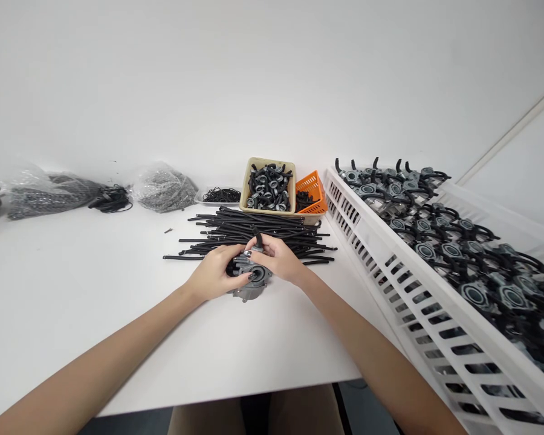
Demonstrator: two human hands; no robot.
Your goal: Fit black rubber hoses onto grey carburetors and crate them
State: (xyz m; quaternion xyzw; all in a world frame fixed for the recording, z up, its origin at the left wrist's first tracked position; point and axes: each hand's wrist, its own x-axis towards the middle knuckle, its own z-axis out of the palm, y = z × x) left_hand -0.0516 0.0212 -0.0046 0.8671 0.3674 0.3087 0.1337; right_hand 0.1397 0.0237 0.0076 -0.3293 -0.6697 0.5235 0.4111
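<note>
A grey metal part [250, 283] with a round opening rests on the white table [72, 290] between both hands. My left hand [215, 272] wraps round its left side. My right hand [276, 257] grips its right side, with fingers pinching a short black tube [259, 240] that stands up from the part. Just behind the hands lies a pile of long black tubes [263, 232].
A beige bin [268, 186] of grey and black fittings and a small orange basket [312, 192] stand behind the tubes. A long white slatted crate [390, 266] of assembled parts with tubes fills the right. Plastic bags [165, 188] and black rings [221, 194] lie at the back left.
</note>
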